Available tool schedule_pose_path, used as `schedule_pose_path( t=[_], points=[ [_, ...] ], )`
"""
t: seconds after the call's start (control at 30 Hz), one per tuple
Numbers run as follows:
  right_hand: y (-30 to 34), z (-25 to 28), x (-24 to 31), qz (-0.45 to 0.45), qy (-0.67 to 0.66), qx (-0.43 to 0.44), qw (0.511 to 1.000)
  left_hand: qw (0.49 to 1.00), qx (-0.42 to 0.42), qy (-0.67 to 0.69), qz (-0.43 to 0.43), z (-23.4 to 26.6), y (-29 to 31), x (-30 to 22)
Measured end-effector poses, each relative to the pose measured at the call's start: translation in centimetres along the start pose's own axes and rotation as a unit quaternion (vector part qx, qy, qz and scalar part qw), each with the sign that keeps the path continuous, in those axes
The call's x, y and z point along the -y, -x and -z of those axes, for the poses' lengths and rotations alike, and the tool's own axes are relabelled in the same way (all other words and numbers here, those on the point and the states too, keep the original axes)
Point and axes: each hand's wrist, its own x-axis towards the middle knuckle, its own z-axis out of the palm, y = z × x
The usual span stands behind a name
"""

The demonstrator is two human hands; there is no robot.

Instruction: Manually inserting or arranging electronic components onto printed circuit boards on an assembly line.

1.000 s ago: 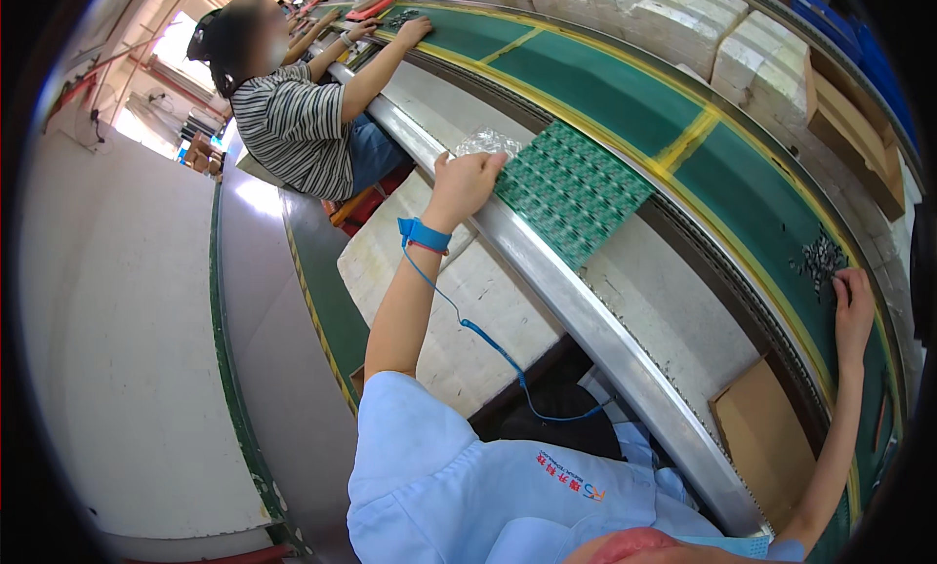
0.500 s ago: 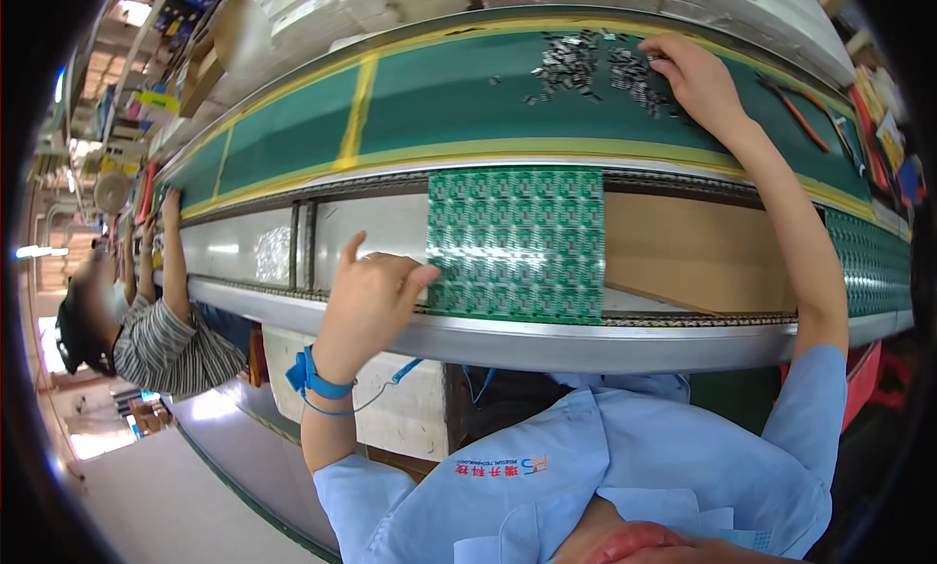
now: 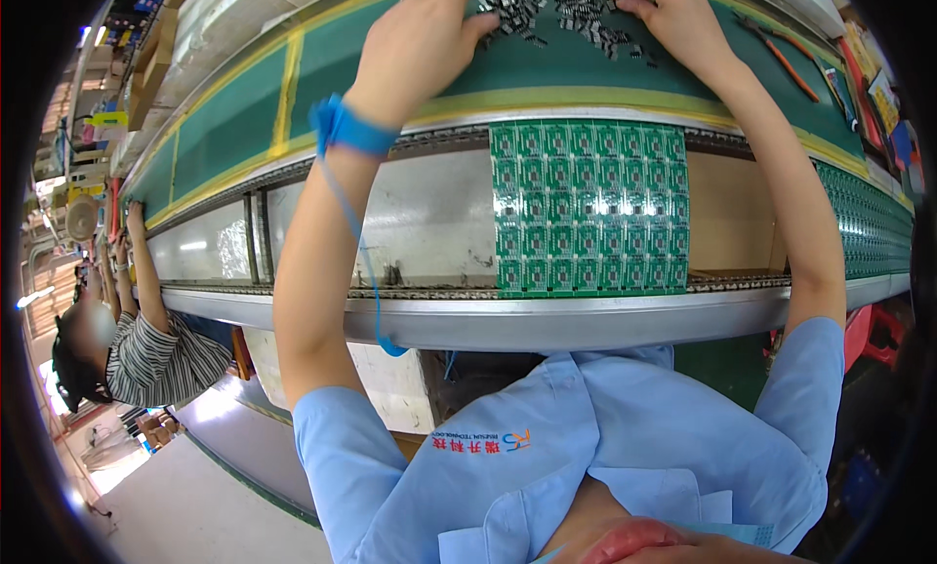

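Note:
My left hand point(image 3: 420, 42) reaches over the far green work surface, its thumb held apart from the fingers beside a loose pile of small black components point(image 3: 512, 6). The fingertips are partly cut off by the upper edge. A blue strap point(image 3: 351, 130) with a cord circles that wrist. My right hand point(image 3: 673, 20) is at the right side of a second small heap of components point(image 3: 586, 16), fingers curled together; whatever lies between the fingertips is too small to make out. Nearer me, a green circuit board panel point(image 3: 590, 210) with repeated units spans two conveyor rails, between my forearms.
Pliers with orange handles point(image 3: 789, 66) lie right of my right hand. Another green panel point(image 3: 864, 222) sits on the rails at far right, beyond my right forearm. Brown cardboard point(image 3: 737, 213) shows beneath the rails. A person in a striped shirt point(image 3: 166, 359) works at far left.
My left hand has moved from beside the panel up to the component pile. The panel has shifted right along the rails, and the view has shifted. My right hand stays by its heap.

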Motion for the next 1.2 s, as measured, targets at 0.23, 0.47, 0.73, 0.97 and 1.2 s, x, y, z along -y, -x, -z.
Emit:
schedule_pose_path(
  t=[0.23, 0.47, 0.73, 0.97, 1.2],
  points=[
    [0.8, 0.4, -0.2, -0.009, 0.019, 0.023, 1.000, 0.987, 0.074, 0.138, 0.023, -2.6, -1.5, -0.3],
    [1.6, -0.1, -0.3, -0.011, 0.033, 0.018, 0.999, 0.989, 0.032, 0.114, 0.088, -1.9, 0.2, -0.7],
    [1.3, -0.2, 0.2, -0.007, 0.115, 0.069, 0.991, 0.989, 0.038, 0.069, 0.122, -1.4, 1.4, 1.6],
    [0.0, -0.3, 2.7, -0.048, 0.157, 0.138, 0.977, 0.984, 0.015, 0.071, 0.160, -0.5, 2.3, 2.9],
    [-1.7, -0.4, 1.1, -0.194, -0.037, 0.196, 0.961, 0.915, 0.053, 0.242, 0.319, 0.1, 2.3, 6.0]
  ],
)
